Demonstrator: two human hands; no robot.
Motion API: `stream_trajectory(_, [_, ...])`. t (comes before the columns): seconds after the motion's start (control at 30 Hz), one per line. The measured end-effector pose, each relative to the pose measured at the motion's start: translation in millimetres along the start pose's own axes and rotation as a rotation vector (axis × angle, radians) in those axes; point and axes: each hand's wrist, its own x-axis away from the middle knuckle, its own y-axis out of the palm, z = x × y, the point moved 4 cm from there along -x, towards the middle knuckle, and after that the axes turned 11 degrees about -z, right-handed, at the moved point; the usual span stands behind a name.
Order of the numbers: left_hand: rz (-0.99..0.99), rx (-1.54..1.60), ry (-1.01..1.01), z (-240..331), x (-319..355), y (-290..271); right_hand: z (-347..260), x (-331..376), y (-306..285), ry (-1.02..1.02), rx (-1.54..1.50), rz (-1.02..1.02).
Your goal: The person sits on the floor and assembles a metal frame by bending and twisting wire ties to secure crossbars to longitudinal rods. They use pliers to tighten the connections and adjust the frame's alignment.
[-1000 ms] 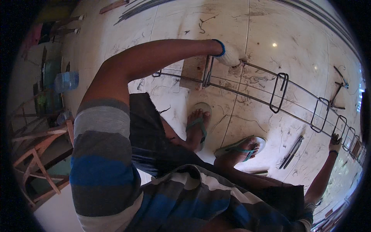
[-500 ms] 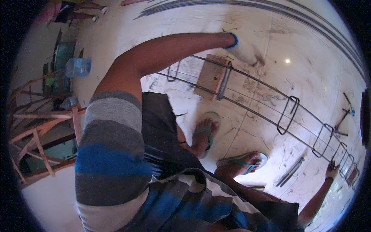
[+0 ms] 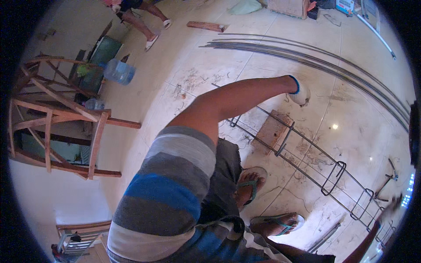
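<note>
My left hand [image 3: 301, 95], in a pale glove with a blue cuff, hangs over the floor just beyond a long rebar cage. Its fingers look bunched together; whatever they hold, if anything, is hidden. The rebar cage [image 3: 309, 174] lies across in front of my feet, its long thin bars joined by several bent stirrups. One stirrup [image 3: 333, 177] stands near the middle. Under the bars sits a brownish block [image 3: 272, 129]. Near the cage's right end, my right hand [image 3: 388, 210] is smeared by motion, so its fingers cannot be read.
Loose long steel bars [image 3: 302, 55] lie on the tiled floor beyond the cage. A dark hand tool [image 3: 390, 177] rests at right. To the left are a wooden frame [image 3: 70, 114] and a water jug [image 3: 119, 72]. Another person's legs [image 3: 142, 22] show at the far left.
The view has shifted, bringing in more of the far floor. My left hand shows more sharply, its fingers bunched. My right hand has moved off the stirrups and is now blurred.
</note>
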Motion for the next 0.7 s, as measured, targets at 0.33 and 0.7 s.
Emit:
stream_trajectory(0.33, [0.241, -0.131, 0.075, 62, -66, -84, -177, -57, 228, -0.14, 0.018, -0.686])
stream_trajectory(0.7, [0.258, -0.313, 0.167, 23, -44, -114, -220, -46, 341, -0.394, 0.634, -1.421])
